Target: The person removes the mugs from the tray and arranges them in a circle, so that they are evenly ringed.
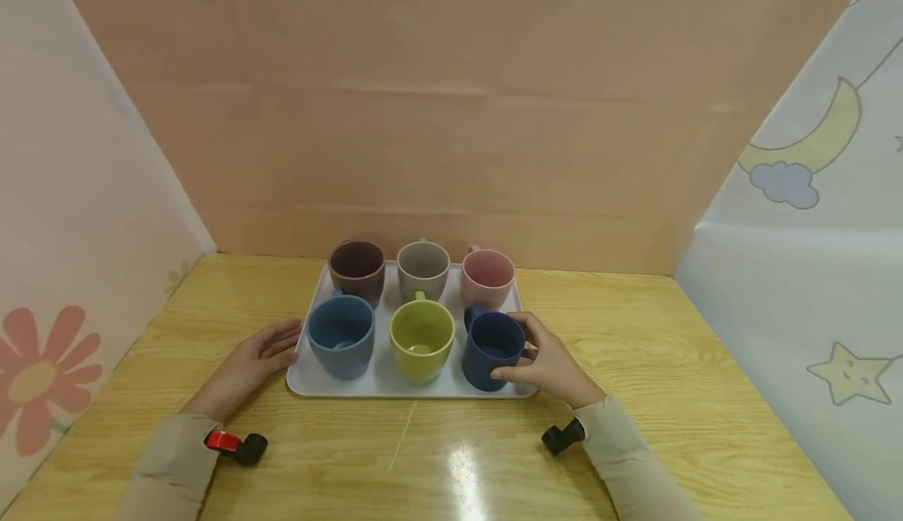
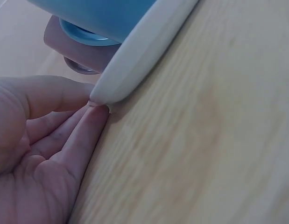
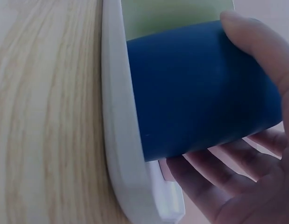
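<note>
Cupping the round, dark-blue ceramic mug point(image 1: 485, 364) between curved thumb and fingers, the right hand point(image 1: 553, 366) held it at the near right of the white rectangular tray point(image 1: 382, 374); the left hand point(image 1: 247, 368) pinched the tray's left edge, probably bracing it, contact underneath partly hidden.

Your head camera looks forward and down from the near side of the table point(image 1: 317, 466) — far enough back to frame the white tray point(image 1: 381, 387), your left hand point(image 1: 247, 366) and your right hand point(image 1: 553, 360). Your left wrist camera point(image 1: 251, 450) sits low and close, tilted toward the tray's edge and the light-blue mug point(image 2: 97, 16); your right wrist camera point(image 1: 562, 437), equally near, faces the navy mug point(image 3: 195, 93) — the head view shares both.
</note>
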The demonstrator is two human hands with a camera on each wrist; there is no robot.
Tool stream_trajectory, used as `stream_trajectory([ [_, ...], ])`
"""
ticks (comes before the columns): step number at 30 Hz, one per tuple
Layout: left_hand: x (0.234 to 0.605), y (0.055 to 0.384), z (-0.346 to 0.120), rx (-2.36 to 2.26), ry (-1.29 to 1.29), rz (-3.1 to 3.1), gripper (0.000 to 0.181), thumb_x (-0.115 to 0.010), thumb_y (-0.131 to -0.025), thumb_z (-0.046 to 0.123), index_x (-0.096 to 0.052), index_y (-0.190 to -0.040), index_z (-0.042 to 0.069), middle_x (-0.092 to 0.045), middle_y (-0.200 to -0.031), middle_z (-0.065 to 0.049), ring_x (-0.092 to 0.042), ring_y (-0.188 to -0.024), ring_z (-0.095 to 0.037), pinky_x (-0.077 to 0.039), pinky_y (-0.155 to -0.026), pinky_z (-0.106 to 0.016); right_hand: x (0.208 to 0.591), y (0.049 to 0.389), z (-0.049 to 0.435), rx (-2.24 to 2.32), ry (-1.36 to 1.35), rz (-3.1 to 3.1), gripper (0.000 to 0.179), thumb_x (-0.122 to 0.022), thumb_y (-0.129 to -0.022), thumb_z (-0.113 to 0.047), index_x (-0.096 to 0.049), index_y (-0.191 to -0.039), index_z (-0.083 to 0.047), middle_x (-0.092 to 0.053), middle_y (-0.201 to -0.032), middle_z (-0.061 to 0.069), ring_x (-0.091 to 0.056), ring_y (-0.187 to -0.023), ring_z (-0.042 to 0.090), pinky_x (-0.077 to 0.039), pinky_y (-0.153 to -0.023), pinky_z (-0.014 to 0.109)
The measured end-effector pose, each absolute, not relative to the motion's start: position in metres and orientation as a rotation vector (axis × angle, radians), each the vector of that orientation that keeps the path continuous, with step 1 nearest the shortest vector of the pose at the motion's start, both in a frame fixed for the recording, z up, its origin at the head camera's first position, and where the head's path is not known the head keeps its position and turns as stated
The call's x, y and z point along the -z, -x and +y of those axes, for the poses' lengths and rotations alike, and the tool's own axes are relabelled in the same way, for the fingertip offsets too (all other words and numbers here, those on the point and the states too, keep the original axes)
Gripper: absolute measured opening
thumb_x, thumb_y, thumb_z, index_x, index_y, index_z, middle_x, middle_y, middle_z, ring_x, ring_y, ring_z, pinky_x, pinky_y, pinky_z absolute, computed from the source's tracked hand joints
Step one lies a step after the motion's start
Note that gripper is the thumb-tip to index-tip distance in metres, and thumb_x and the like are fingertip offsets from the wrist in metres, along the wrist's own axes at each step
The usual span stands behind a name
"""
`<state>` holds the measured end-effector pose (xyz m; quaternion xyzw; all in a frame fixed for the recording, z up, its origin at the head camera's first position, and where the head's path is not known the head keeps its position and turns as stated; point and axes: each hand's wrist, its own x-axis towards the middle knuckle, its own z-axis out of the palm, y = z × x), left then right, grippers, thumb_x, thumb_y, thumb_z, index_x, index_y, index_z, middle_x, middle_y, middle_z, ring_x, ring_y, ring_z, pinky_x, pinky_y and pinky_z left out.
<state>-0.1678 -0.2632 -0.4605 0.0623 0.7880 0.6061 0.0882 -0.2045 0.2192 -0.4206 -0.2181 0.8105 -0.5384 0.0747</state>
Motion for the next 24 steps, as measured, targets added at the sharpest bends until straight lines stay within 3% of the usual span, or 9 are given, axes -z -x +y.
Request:
stream_trajectory([
  [4, 0.459, 0.167, -0.263, -1.783, -0.199, 2.358, 0.073, -0.063, -0.102, 0.028, -0.026, -0.159, 0.001, -0.038, -0.158, -0.022, -0.044, -0.135, -0.004, -0.039, -0.096, -0.006, 0.421, 0.204, 0.219, 1.612, 0.655, 2.437, 0.077, -0.093, -0.073, -0.013, -0.051, -0.138, -0.013, -0.058, -0.133, 0.011, -0.055, -0.119, 0.034, -0.049, -0.1, 0.053],
  [16, 0.458, 0.168, -0.265, -1.772, -0.236, 2.371, 0.071, -0.062, -0.103, 0.029, -0.028, -0.159, 0.002, -0.038, -0.158, -0.02, -0.045, -0.128, 0.009, -0.038, -0.096, -0.006, 0.423, 0.204, 0.222, 1.575, 0.686, 2.591, 0.076, -0.095, -0.071, -0.018, -0.056, -0.135, -0.015, -0.066, -0.121, 0.011, -0.06, -0.109, 0.03, -0.056, -0.084, 0.035],
  [24, 0.46, 0.168, -0.264, -1.75, -0.208, 2.389, 0.072, -0.063, -0.102, 0.032, -0.029, -0.159, 0.004, -0.04, -0.158, -0.018, -0.045, -0.127, 0.011, -0.037, -0.096, -0.005, 0.414, 0.202, 0.235, 1.591, 0.674, 2.694, 0.075, -0.094, -0.07, -0.015, -0.057, -0.136, -0.015, -0.066, -0.121, 0.004, -0.06, -0.108, 0.02, -0.055, -0.082, 0.034],
])
